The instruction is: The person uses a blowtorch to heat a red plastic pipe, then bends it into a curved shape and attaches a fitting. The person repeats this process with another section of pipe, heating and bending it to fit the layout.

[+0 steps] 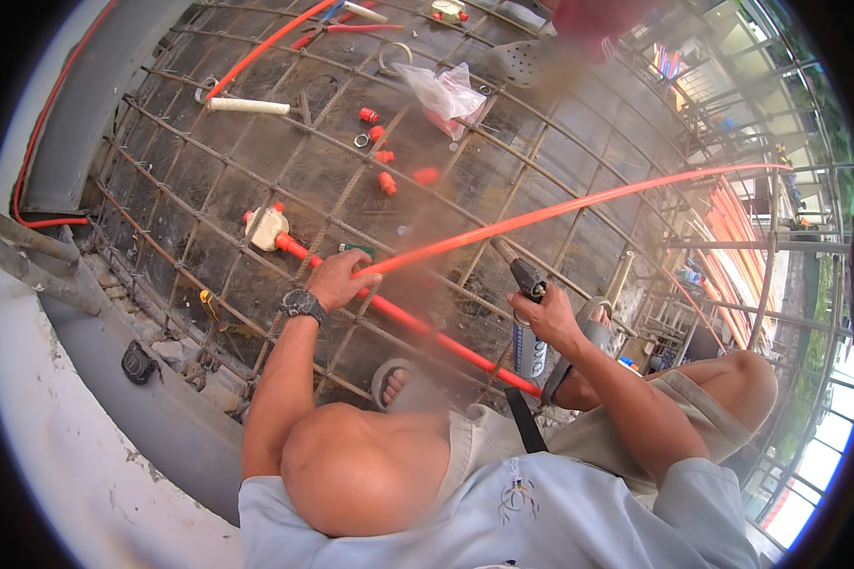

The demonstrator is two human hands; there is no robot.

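Observation:
My left hand (pixel 342 277), with a dark watch on its wrist, is closed around the near end of a long orange pipe (pixel 579 204) that runs up to the right. Under this hand passes a second orange pipe (pixel 427 332), slanting from a cream junction box (pixel 268 228) down toward my right foot. My right hand (pixel 547 311) grips a blowtorch (pixel 526 279) screwed onto a blue and white gas canister (pixel 529 349). The torch nozzle points up and left, apart from both pipes. Whether a flame burns at it, I cannot tell.
A rebar grid (pixel 327 204) spans dark boards. Several red fittings (pixel 386 183), a plastic bag (pixel 446 95), a white tube (pixel 249 106) and red-handled pliers (pixel 351 28) lie beyond my hands. A person's grey shoe (pixel 522 64) stands at the far side. Orange pipes (pixel 731 247) are stacked right.

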